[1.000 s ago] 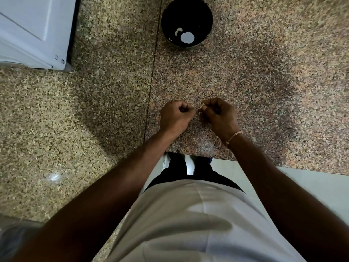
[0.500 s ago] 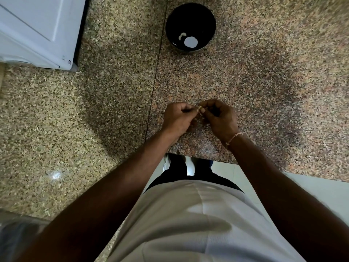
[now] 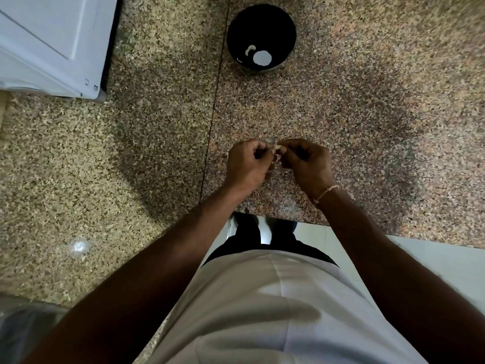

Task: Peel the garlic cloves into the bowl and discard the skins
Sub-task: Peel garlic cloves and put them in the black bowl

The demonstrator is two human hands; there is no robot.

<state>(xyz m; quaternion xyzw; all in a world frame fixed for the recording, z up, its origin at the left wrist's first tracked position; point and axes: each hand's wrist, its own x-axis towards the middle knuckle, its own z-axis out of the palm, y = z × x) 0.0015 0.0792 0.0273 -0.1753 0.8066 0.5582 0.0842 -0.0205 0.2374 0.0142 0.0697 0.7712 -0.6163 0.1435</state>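
Since a second ago my hands have closed together over the granite counter (image 3: 367,122). My left hand (image 3: 248,164) and right hand (image 3: 305,162) both pinch the garlic clove (image 3: 277,148) between them, mid-peel; next, I judge, strip the skin and reach forward to the black bowl (image 3: 262,24).

The countertop (image 3: 157,153) is speckled granite, tan and black flecks left of its seam, going pinker-brown to the right of it. The bowl (image 3: 262,22) on it is plain black with a few white bits (image 3: 258,55) inside, and the appliance (image 3: 52,43) over to the bowl's left is flat white. Nearer than the bowl there's a pale cream garlic clove (image 3: 277,148), a thin beige thread bracelet (image 3: 326,191), plus a white shirt (image 3: 262,311) above black trousers (image 3: 278,245).
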